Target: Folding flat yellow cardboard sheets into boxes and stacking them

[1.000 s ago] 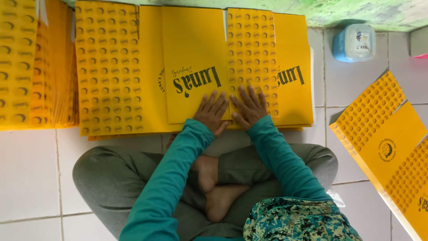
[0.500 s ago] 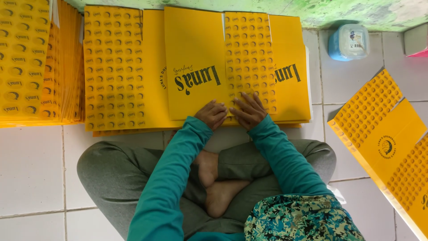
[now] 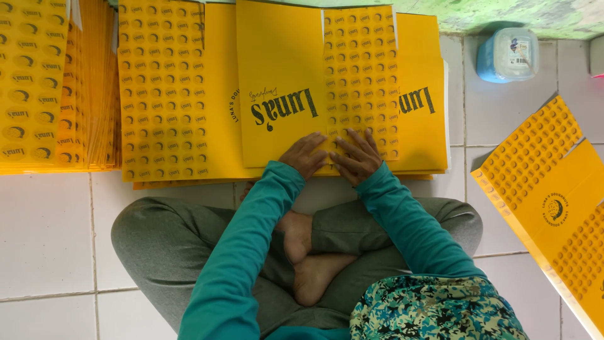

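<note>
We press our left hand (image 3: 306,154) and right hand (image 3: 357,157), fingers spread flat and gripping nothing, on the lower edge of a smooth yellow cardboard sheet (image 3: 280,82) (part plain, part dotted with small round marks). It lies on a flat yellow stack (image 3: 421,94) over glossy white floor tiles (image 3: 44,233).

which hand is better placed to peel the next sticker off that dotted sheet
Probably the right hand: its fingers lie on the sticker sheet, while the left hand rests mostly on the plain yellow card beside it.
</note>
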